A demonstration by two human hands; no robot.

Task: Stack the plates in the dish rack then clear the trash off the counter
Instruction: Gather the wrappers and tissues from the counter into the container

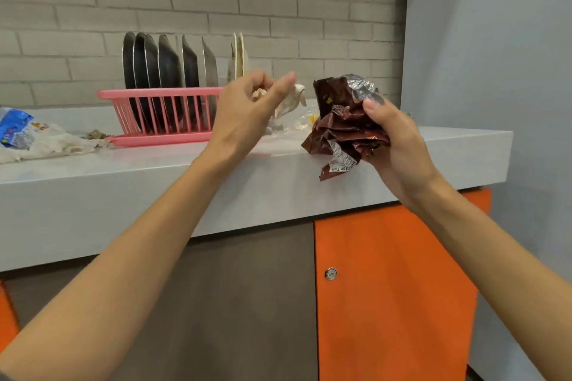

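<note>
I read the plate step as done: the dark plates (161, 71) and a couple of pale ones stand on edge in the pink dish rack (154, 116) at the back of the bench (154, 170). So I am on the trash.

My right hand (399, 145) is clamped around a crumpled brown snack wrapper (343, 124), lifted just above the bench edge, silver lining showing at its top.

My left hand (247, 108) hangs over the bench with fingers curled and thumb and forefinger pinched; something pale shows inside the curl, but I cannot tell whether it is gripped or merely behind the hand.

What the next move turns on is the crumpled white paper (292, 102): it sits at about two o'clock from my left hand, just beside the fingertips, with its long axis running from upper right down toward seven o'clock. The left hand is nearer it and freer, the right being full.

More trash lies far off at nine o'clock: a blue-printed wrapper (15, 130) on a white rag-like sheet (52, 145), well apart from both hands, which I judge a later reach.
</note>
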